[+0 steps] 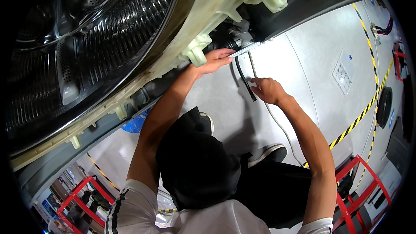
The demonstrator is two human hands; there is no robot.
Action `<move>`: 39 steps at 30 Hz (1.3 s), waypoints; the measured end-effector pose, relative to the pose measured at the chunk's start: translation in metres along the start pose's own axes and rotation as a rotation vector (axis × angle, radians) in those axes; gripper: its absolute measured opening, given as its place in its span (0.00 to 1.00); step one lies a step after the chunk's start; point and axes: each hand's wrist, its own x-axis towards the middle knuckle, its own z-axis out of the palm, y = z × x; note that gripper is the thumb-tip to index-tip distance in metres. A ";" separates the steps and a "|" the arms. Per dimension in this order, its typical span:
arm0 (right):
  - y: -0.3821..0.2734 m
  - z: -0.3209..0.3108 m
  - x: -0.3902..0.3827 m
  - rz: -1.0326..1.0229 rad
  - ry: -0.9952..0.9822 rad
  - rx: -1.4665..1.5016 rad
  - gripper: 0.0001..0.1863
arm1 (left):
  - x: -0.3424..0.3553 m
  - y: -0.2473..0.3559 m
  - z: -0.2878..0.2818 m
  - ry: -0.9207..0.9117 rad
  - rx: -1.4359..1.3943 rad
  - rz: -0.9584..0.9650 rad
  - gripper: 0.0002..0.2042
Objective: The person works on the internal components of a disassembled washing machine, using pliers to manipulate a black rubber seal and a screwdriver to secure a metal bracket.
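In front of me a washing machine stands with its steel drum point(117, 26) exposed inside a pale plastic tub rim point(190, 17). My left hand point(213, 62) reaches under that rim, its fingers stretched out against the end of a thin metal strip point(245, 50). A black rubber hose point(244, 78) hangs below the strip, its loose end pointing toward me. Close beside that end is my right hand point(269, 91), with its fingers bent and apart, seemingly holding nothing. A thin pale cable point(277, 121) runs down past the right hand. Dark fittings above the strip are partly hidden.
Grey floor point(299, 69) spreads beneath, crossed by black-and-yellow tape point(355, 121). Red metal frames point(355, 190) stand at the lower right and lower left. A white sheet point(343, 73) and a black round object point(384, 107) lie to the right. My dark-clad legs are below my hands.
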 end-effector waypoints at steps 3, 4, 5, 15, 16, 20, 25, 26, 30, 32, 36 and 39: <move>0.000 0.002 0.000 0.005 -0.007 -0.015 0.17 | -0.003 0.000 -0.002 -0.020 -0.022 -0.014 0.23; -0.001 0.002 0.001 0.012 -0.016 -0.017 0.18 | -0.003 -0.001 -0.003 -0.028 -0.018 -0.010 0.23; -0.003 0.002 0.002 0.016 -0.024 -0.020 0.18 | -0.004 -0.002 -0.005 -0.033 -0.012 -0.004 0.23; 0.013 -0.001 -0.013 0.061 0.018 -0.120 0.15 | 0.009 -0.014 -0.003 -0.075 0.113 0.072 0.23; 0.010 -0.007 -0.008 0.092 0.023 -0.141 0.13 | 0.008 -0.003 -0.006 -0.130 0.036 0.035 0.23; 0.009 -0.060 -0.014 0.136 0.057 -0.226 0.14 | 0.004 0.003 -0.008 -0.040 0.119 -0.023 0.24; 0.024 -0.109 -0.089 0.271 0.161 -0.176 0.14 | 0.008 -0.015 -0.027 -0.011 0.197 -0.016 0.23; 0.033 -0.106 -0.112 0.305 0.147 -0.177 0.14 | 0.011 -0.019 -0.026 -0.030 0.163 -0.040 0.23; 0.056 -0.097 -0.183 0.449 0.075 -0.240 0.13 | 0.016 -0.026 -0.046 0.025 0.193 -0.032 0.23; 0.075 -0.086 -0.241 0.478 0.100 -0.209 0.13 | 0.015 -0.022 -0.033 0.001 0.209 -0.049 0.24; 0.100 -0.082 -0.377 0.652 0.260 -0.270 0.14 | 0.020 -0.025 -0.033 0.002 0.297 -0.045 0.24; 0.082 -0.099 -0.481 0.739 0.567 -0.245 0.12 | 0.007 -0.003 -0.032 0.031 0.411 -0.013 0.24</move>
